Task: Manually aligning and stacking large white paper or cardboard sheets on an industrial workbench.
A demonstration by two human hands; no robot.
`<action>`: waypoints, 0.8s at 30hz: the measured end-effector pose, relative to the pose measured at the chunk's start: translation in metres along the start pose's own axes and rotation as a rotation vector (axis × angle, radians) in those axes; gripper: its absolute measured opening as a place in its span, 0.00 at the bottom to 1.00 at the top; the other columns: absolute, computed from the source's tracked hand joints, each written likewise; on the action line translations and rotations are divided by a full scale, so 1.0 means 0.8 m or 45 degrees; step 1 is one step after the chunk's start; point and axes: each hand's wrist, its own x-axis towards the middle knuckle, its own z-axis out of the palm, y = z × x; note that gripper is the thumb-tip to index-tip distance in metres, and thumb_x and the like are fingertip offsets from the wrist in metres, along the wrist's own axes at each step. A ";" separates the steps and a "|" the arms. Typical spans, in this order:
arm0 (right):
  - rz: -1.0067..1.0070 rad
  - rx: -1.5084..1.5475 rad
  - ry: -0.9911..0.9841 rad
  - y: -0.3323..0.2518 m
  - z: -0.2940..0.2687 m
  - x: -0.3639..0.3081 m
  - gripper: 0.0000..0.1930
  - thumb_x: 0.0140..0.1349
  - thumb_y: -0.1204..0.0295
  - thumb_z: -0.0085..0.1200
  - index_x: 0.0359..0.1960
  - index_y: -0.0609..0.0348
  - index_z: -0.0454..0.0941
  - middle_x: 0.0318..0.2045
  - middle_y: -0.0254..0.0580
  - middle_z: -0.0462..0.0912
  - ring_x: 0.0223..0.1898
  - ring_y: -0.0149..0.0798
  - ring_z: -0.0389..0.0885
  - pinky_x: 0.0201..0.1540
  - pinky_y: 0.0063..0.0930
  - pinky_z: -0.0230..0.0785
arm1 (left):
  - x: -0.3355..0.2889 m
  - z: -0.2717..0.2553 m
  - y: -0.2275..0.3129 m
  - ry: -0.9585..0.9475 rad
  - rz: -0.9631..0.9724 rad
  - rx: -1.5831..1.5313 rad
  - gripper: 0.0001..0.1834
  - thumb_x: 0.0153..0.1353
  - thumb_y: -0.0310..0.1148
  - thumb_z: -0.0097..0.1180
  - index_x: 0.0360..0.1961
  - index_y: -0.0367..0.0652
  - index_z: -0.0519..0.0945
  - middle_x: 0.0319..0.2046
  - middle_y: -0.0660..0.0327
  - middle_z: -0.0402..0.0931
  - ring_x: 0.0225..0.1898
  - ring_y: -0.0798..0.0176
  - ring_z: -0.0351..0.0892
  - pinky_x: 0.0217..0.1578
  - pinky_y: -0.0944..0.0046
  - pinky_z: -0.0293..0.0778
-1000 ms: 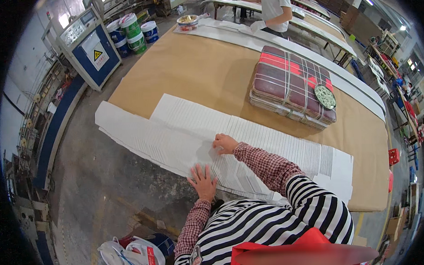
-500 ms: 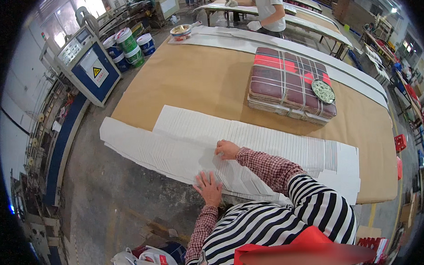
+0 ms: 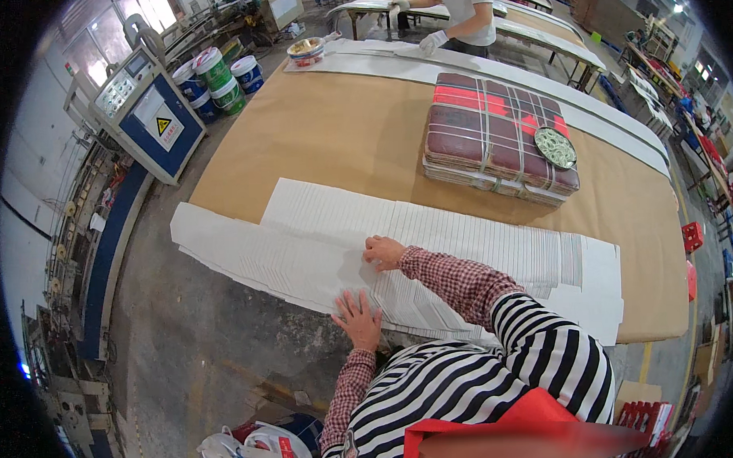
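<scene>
White sheets of paper or card [image 3: 319, 255] lie fanned in overlapping steps along the near edge of the table. My left hand [image 3: 358, 321] rests flat on their near edge, fingers spread and holding nothing. Just beyond it and to the right, my right hand [image 3: 386, 252] is on the fanned sheets. Its fingers are curled with the tips turned down, and what they pinch, if anything, is hidden.
A strapped bundle of dark red boards [image 3: 480, 132] stands on the brown-covered table [image 3: 339, 125], with a round patterned dish [image 3: 555, 148] on it. A bowl [image 3: 305, 52] sits far left. Paint buckets [image 3: 212, 71] and a blue-white control cabinet [image 3: 148, 111] stand left. A gloved person [image 3: 468, 15] works beyond.
The right hand has shifted slightly left over the sheets; the left hand stays nearly in place. Across the table, the other person's gloved hand has moved a little. The view has shifted slightly.
</scene>
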 end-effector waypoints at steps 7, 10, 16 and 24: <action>0.051 0.036 0.014 -0.009 -0.003 -0.003 0.16 0.36 0.69 0.62 0.28 0.51 0.71 0.35 0.41 0.68 0.42 0.45 0.67 0.39 0.36 0.64 | -0.003 -0.001 -0.004 -0.033 -0.012 -0.010 0.34 0.58 0.55 0.37 0.62 0.52 0.50 0.63 0.49 0.37 0.64 0.41 0.33 0.54 0.32 0.34; 0.019 -0.049 -0.037 -0.011 -0.011 0.005 0.16 0.36 0.69 0.63 0.28 0.51 0.71 0.34 0.40 0.68 0.42 0.46 0.67 0.40 0.36 0.64 | -0.001 -0.002 0.000 -0.018 -0.005 0.018 0.34 0.58 0.55 0.37 0.62 0.51 0.50 0.63 0.49 0.37 0.64 0.41 0.34 0.54 0.32 0.34; 0.415 0.352 -0.185 -0.009 -0.011 0.003 0.20 0.40 0.56 0.61 0.25 0.58 0.70 0.26 0.46 0.74 0.33 0.48 0.73 0.33 0.38 0.64 | -0.004 -0.003 -0.001 -0.026 0.000 0.001 0.34 0.58 0.54 0.38 0.62 0.50 0.51 0.63 0.49 0.38 0.64 0.42 0.34 0.54 0.32 0.35; 0.626 0.252 -0.020 0.007 0.047 -0.039 0.24 0.44 0.47 0.53 0.25 0.58 0.76 0.22 0.47 0.77 0.29 0.47 0.75 0.33 0.39 0.65 | -0.003 -0.002 -0.002 -0.028 -0.040 -0.093 0.36 0.53 0.50 0.47 0.61 0.50 0.53 0.63 0.49 0.38 0.63 0.42 0.35 0.54 0.31 0.35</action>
